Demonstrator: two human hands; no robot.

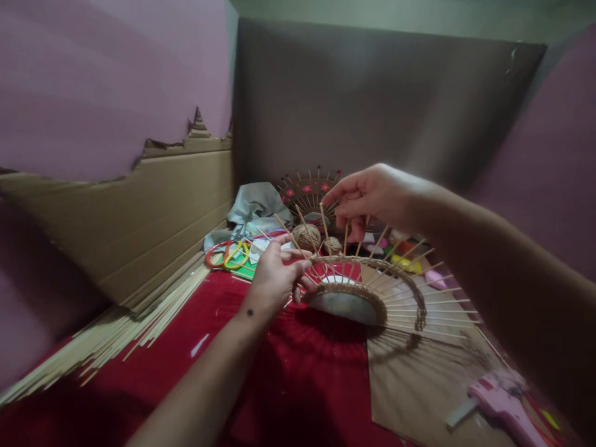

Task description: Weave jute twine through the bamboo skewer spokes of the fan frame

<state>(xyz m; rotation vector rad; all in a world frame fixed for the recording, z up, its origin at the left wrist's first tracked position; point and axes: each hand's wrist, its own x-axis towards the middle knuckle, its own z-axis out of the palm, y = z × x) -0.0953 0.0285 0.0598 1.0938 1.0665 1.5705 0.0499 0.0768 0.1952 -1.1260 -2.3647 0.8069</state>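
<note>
A half-round frame of thin wooden sticks [405, 304] fans out from a semicircular base [347, 305], with a woven twine band [416, 288] running across the sticks. My left hand [279, 270] is closed on the left side of this stick frame, its fingers around the sticks near the end of the band. My right hand [356, 202] is raised over the upper sticks, fingers bent, the index fingertip at the top of one stick. Whether it pinches a stick or strand is too small to tell.
Loose sticks [153, 310] lie left beside torn cardboard [181, 186]. Scissors [228, 254], a grey cloth [256, 205], twine balls [306, 237] and a flower-decorated fan [307, 189] sit behind. A pink glue gun [503, 403] rests on cardboard [395, 391] at front right.
</note>
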